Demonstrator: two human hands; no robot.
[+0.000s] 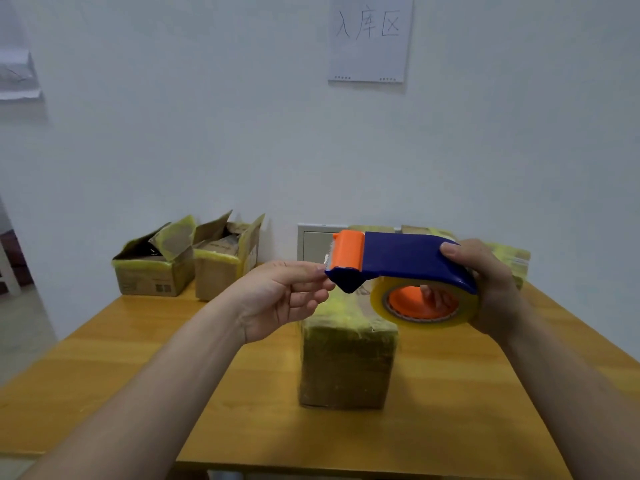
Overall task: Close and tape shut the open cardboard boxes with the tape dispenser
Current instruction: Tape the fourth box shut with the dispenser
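Note:
My right hand (491, 289) grips a blue and orange tape dispenser (401, 261) with a roll of yellowish tape (426, 303), held in the air above a closed, tape-wrapped cardboard box (346, 362) in the middle of the table. My left hand (287, 296) reaches to the dispenser's front end, fingertips at the orange blade guard, where the tape end comes out. Two cardboard boxes stand at the back left with flaps up: one (156, 268) on the left and one (225, 268) beside it.
The wooden table (138, 358) runs to a white wall. More tape-wrapped boxes (509, 258) sit at the back right behind the dispenser. A paper sign (370, 36) hangs on the wall. A white panel (315, 244) is low on the wall.

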